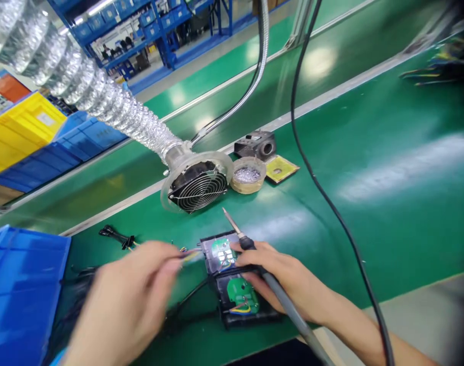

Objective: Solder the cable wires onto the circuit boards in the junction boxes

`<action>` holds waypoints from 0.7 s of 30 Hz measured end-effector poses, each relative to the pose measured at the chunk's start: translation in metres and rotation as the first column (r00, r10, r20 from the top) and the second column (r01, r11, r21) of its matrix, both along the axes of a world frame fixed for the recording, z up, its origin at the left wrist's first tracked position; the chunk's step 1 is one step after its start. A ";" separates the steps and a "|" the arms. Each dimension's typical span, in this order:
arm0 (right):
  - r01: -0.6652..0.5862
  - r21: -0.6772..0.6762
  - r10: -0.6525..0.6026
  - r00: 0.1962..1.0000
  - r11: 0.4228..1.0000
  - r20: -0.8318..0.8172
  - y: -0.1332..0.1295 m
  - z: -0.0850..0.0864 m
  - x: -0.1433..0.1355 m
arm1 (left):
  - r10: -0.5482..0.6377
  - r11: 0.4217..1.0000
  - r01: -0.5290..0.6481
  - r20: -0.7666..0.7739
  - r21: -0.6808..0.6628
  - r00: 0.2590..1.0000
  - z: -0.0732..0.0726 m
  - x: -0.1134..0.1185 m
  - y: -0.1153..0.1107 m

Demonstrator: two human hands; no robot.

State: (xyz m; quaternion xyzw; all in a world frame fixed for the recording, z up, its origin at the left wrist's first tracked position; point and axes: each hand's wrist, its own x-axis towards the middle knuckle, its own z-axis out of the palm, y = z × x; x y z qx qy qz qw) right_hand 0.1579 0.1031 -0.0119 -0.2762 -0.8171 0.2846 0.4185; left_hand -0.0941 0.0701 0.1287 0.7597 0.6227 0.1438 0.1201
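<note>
Two dark housings with green circuit boards lie on the green bench in front of me, the upper board (223, 251) behind the lower board (242, 296). My left hand (133, 290), blurred, pinches thin coloured wires (190, 254) just left of the upper housing. My right hand (281, 274) holds a soldering iron (248, 243), its tip pointing up and away from the boards. The fingers of that hand also rest at the right edge of the upper housing. Yellow, blue and red wires lie on the lower board.
A fume extractor fan (201, 188) hangs beyond the boards. Right of it are a round tin (248, 175), a yellow sponge (280, 169) and an iron holder (257, 145). A blue bin (22, 295) stands left, near black cables (117, 236). A black cord (331, 208) crosses the right side.
</note>
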 end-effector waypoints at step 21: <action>0.228 -0.273 -0.299 0.920 0.935 -0.254 0.010 0.034 -0.024 | 0.298 0.750 0.239 0.638 -0.617 0.710 -0.078 0.040 0.046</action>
